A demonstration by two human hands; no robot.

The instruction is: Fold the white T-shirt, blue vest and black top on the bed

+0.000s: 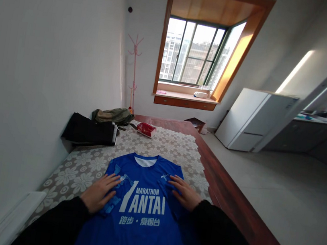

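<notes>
A blue T-shirt (137, 240) with white "Marathon Yantai" lettering lies spread out, front side up, its collar pointing away from me. It rests on a grey and white flower-patterned tablecloth (84, 164). My left hand (100, 192) lies on the shirt's left sleeve area with its fingers apart. On the opposite side, my right hand (185, 193) rests on the shirt near the small chest logo, fingers stretched out. Both palms face down. The shirt's lower part runs out of view between my black sleeves.
A folded black cloth (89, 130) and an olive bag (112, 114) lie by the left wall. A red packet (146, 129) sits near the table's far end. The dark wooden table edge (231, 201) runs along the right. Beyond stand a pink coat rack (134, 65) and a white fridge (249, 120).
</notes>
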